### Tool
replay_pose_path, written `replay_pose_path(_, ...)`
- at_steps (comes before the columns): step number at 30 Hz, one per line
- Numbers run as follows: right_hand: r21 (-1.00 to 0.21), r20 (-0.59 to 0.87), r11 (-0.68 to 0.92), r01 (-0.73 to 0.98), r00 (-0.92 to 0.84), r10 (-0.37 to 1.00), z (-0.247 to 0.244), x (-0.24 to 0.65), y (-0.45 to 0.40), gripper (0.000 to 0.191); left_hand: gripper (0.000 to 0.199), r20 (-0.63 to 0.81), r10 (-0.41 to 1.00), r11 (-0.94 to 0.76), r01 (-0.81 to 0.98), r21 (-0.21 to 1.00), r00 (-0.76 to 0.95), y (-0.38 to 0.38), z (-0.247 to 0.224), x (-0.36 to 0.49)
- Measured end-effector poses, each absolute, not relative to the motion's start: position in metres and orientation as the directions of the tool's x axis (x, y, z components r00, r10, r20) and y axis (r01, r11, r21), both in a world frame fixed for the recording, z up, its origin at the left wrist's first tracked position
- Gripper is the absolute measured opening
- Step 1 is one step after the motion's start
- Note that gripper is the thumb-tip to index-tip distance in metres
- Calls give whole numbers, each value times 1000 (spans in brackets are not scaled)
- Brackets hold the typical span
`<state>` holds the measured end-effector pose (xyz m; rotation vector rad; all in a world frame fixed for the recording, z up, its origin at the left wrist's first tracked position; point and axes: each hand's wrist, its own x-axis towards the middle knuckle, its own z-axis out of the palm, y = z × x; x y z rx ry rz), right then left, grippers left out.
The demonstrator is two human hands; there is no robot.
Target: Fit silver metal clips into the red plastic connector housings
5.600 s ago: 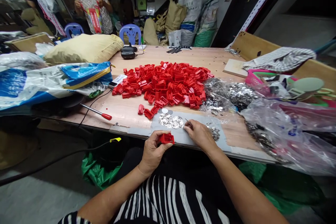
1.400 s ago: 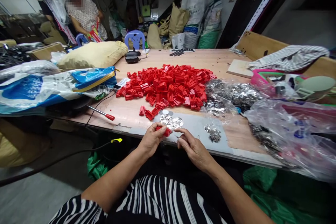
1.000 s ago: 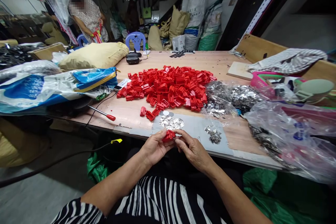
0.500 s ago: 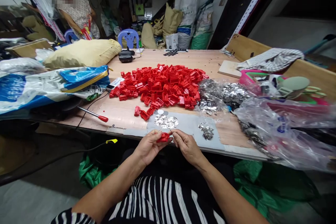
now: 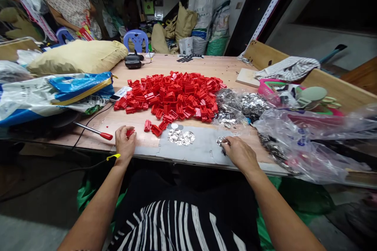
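Observation:
My left hand (image 5: 125,143) is over the table's front edge, left of centre, its fingers curled round a red plastic piece (image 5: 130,132) that is mostly hidden. To the right, my right hand (image 5: 240,153) reaches down to a small heap of metal parts (image 5: 219,141), partly covering it. Its fingertips pinch a thin metal part (image 5: 226,140), seen only in part. Between my hands, flat silvery metal plates (image 5: 181,137) lie on a grey sheet (image 5: 200,151). Behind them spreads a big pile of red plastic pieces (image 5: 176,96), with several lying loose in front.
Clear bags of metal parts (image 5: 232,108) and a large plastic bag (image 5: 306,137) lie right. A red-tipped lever (image 5: 106,136), a blue-white sack (image 5: 59,96) and a beige sack (image 5: 79,57) are left. Another person (image 5: 72,8) stands behind, holding something red.
My hands have moved apart from the centre. My left hand carried the red plastic piece left to the table edge; my right hand went right to the small metal heap. The view shifted slightly.

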<state>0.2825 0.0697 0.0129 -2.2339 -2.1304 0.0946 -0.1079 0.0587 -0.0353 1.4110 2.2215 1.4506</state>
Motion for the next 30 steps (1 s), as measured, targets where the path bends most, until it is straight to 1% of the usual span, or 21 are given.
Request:
replay_pose_path(2, -80, 0, -35, 996, 35, 999, 12, 278, 72, 22, 26, 338, 751, 143, 639, 755, -567, 59, -38, -105)
replay_pose_path(5, -107, 2, 25, 994, -25, 1000, 9, 274, 76, 18, 37, 417, 750, 152, 748, 646, -514, 59, -39, -97)
replay_pose_path(8, -152, 2, 79, 985, -79, 997, 6, 275, 81, 15, 44, 496, 764, 111, 841, 529, -413, 58, -35, -87)
replay_pose_path(12, -265, 38, 110, 958, -103, 994, 5, 275, 84, 13, 42, 533, 796, 9, 885, 465, -288, 60, -26, -68)
replay_pose_path(15, -293, 8, 132, 947, -135, 991, 5, 271, 83, 13, 42, 533, 818, -56, 891, 451, -218, 62, -19, -51)
replay_pose_path(18, -256, -11, 167, 952, -175, 984, 6, 270, 83, 19, 43, 507, 841, -76, 887, 455, -189, 65, -14, -38)
replay_pose_path(20, -240, 9, 173, 955, -176, 984, 6, 271, 82, 24, 44, 494, 854, -91, 887, 453, -165, 68, -13, -34)
replay_pose_path(22, -230, 29, 162, 960, -159, 987, 5, 273, 81, 24, 44, 484, 863, -104, 887, 450, -144, 71, -13, -35)
replay_pose_path(26, -210, 25, 165, 964, -164, 986, 2, 273, 79, 17, 46, 456, 868, -65, 866, 496, -195, 75, -22, -45)
replay_pose_path(30, -262, 67, 203, 944, -192, 979, -5, 272, 80, 11, 50, 418, 867, 14, 853, 522, -270, 70, -37, -59)
